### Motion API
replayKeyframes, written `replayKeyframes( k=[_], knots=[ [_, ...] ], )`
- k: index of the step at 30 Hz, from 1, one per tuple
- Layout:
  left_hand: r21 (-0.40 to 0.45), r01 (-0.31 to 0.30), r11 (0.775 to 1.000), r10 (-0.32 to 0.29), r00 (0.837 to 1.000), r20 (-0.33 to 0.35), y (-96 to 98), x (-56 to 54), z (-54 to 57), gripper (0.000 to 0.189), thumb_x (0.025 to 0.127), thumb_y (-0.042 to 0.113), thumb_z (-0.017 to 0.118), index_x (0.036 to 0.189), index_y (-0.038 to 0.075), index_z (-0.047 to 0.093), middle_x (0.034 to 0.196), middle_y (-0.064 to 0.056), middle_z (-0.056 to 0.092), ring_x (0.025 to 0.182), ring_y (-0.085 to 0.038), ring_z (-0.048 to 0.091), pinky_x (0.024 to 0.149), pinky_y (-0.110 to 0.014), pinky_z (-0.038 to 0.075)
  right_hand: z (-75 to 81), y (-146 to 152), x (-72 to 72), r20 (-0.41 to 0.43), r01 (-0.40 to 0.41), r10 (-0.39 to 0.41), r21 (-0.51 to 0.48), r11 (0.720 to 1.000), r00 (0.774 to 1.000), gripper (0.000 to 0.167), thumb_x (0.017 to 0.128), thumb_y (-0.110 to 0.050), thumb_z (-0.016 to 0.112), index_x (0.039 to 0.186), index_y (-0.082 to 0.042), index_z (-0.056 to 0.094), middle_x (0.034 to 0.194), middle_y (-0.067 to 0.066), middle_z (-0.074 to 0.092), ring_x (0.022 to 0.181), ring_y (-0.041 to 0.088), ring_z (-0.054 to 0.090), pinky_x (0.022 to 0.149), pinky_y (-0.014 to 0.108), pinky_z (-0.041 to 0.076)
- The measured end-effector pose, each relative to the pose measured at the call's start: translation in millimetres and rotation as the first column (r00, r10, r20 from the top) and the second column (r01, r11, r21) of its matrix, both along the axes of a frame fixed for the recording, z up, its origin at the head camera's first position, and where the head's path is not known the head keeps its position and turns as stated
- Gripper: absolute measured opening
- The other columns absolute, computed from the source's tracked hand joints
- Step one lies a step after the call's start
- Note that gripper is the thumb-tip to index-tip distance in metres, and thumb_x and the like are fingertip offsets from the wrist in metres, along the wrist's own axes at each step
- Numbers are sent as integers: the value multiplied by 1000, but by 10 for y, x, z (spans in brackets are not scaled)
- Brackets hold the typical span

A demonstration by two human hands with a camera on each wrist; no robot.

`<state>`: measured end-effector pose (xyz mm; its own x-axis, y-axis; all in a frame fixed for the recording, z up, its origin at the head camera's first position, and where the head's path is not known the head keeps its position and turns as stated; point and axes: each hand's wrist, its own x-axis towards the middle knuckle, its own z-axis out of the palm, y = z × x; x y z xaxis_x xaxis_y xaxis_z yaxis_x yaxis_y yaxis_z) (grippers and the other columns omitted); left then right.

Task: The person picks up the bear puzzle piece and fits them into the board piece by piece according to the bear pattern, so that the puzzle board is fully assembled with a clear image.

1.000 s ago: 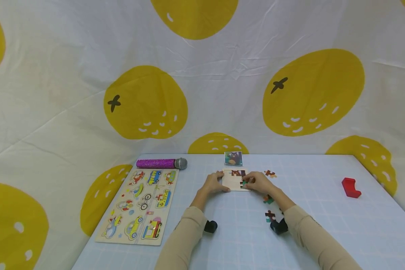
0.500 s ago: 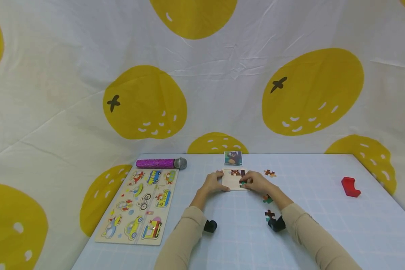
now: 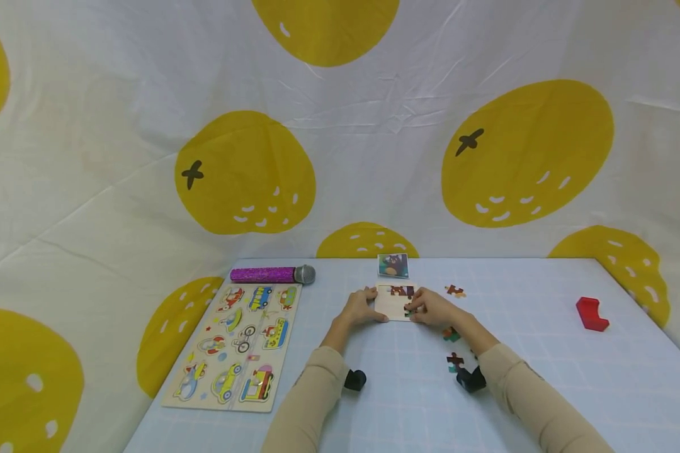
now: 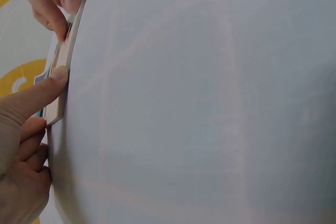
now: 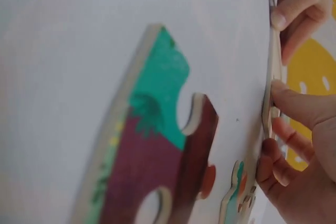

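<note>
A small wooden puzzle board [image 3: 390,308] lies at mid-table, with brown bear pieces [image 3: 400,290] along its upper right part. My left hand [image 3: 358,307] grips the board's left edge, its thumb at the near corner. In the left wrist view, that thumb [image 4: 58,73] lies on the rim. My right hand [image 3: 436,307] is at the board's right side, thumb and index finger pinching a puzzle piece [image 3: 408,310] low on that side. Most of this piece is hidden by the fingers. In the right wrist view, the right thumb [image 5: 294,100] is at the board's edge.
Loose jigsaw pieces [image 3: 455,290] lie right of the board, with more [image 3: 455,362] near the right forearm. A bear picture card [image 3: 393,265] stands behind. Leftward are a vehicle puzzle board [image 3: 235,349] and a purple microphone [image 3: 263,275]. A red block [image 3: 592,314] sits far right.
My right fingers have shifted slightly toward the near right corner of the board and cover more of the green piece there. The left hand keeps its hold on the left edge.
</note>
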<state>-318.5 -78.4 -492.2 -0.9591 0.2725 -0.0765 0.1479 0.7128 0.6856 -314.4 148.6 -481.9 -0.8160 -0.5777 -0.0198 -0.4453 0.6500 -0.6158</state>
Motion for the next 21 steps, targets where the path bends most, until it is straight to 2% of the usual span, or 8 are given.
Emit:
replayKeyframes(
  k=[3,8,10,17,21],
  knots=[
    [-14,0,1000,0,1000,-6,-1,3,9,77,70,25,84,132,-3,49,143,-9,43,137,-30,31,113,-42,26,-14,10,16,-27,-17,17,16,1000,999,28,88,-12,67,111,3,67,113,15,53,87,18,51,74,31,46],
    [-43,-5,999,5,1000,-4,0,10,20,77,70,27,84,133,-2,50,143,-10,42,137,-31,31,112,-43,26,-1,12,45,-61,-33,37,76,997,997,31,85,-15,69,112,2,68,116,15,54,98,25,54,83,40,49],
    [-54,-7,999,7,1000,1,1,13,24,77,70,28,84,133,-1,49,144,-11,41,137,-32,31,112,-43,25,15,5,56,-72,-26,33,97,995,997,28,85,-13,70,109,2,69,114,14,55,99,27,54,85,44,48],
    [-60,-2,998,2,1000,-3,12,18,22,77,70,29,83,134,0,49,144,-13,40,137,-32,31,113,-43,25,59,-33,100,-85,25,-12,152,988,996,19,83,-10,70,98,2,73,102,9,61,94,26,58,86,43,49],
    [-54,-9,999,9,1000,-4,1,38,36,78,70,29,83,134,1,49,144,-13,40,138,-31,31,113,-42,25,108,10,151,-103,8,9,167,986,995,21,87,-10,66,101,4,71,111,18,64,104,35,60,91,47,48]
  ],
)
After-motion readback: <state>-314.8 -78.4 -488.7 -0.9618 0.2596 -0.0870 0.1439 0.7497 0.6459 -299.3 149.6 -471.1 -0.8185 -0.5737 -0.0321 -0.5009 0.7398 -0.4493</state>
